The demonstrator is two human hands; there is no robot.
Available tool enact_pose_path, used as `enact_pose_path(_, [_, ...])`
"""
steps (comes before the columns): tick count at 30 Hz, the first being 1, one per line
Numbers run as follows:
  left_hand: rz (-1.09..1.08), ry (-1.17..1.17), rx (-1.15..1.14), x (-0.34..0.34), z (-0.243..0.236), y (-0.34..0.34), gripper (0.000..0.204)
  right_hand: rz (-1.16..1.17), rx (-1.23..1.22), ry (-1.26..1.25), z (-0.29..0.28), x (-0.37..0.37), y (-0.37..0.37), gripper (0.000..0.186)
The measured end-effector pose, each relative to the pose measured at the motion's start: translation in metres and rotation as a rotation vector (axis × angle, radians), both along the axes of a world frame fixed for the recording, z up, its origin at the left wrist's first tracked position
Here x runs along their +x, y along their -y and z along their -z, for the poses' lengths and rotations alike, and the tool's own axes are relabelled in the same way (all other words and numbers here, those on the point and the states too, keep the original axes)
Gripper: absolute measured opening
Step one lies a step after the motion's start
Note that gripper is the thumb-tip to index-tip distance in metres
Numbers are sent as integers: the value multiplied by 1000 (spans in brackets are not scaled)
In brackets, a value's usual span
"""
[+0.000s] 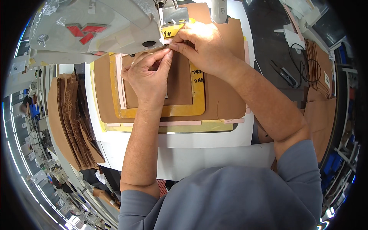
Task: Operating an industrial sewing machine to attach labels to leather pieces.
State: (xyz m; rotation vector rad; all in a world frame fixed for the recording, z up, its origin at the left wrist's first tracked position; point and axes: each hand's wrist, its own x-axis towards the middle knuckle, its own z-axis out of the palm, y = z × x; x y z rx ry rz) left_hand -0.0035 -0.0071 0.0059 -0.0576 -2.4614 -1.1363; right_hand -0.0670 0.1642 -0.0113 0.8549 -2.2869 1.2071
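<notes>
My left hand (149,73) is closed, thumb and index finger pinched together just below the sewing machine head (103,34). My right hand (201,50) is closed too, its thumb tip close beside the left one near the needle area; what the two pinch is too small to make out. Under them lie a brown panel (230,99) and a yellow template frame (161,111) with dark marks, around an inner brown panel (178,86) edged partly by pale pink strips. A yellow marked piece (172,31) sits below the metal plate (176,15).
A stack of brown pieces (73,119) lies at left, more brown pieces (320,115) at right. Scissors or snips (287,74) and a black cable (306,71) rest on the dark surface right of the white board (180,153). A person (25,107) is small at far left.
</notes>
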Motion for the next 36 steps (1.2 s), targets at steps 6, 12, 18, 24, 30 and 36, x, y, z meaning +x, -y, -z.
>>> enact_pose_path(6, [-26, 25, -110, 0, -4, -2, 13, 27, -41, -27, 2, -2, 3, 16])
enact_pose_path(12, [-181, 99, 123, -8, 7, 0, 13, 90, -20, -58, 1, -2, 1, 15])
enact_pose_path(18, [-261, 143, 112, -12, 3, -6, 14, 109, -4, -57, 4, 0, 2, 12])
enact_pose_path(24, [-241, 99, 119, -12, 6, -5, 17, 112, 3, -75, 4, -1, 2, 11])
enact_pose_path(30, [-252, 120, 140, -13, 5, -7, 17, 103, 5, -74, 6, -1, 2, 12])
enact_pose_path(36, [-290, 106, 142, -14, 6, -7, 13, 111, 10, -87, 6, -1, 2, 12])
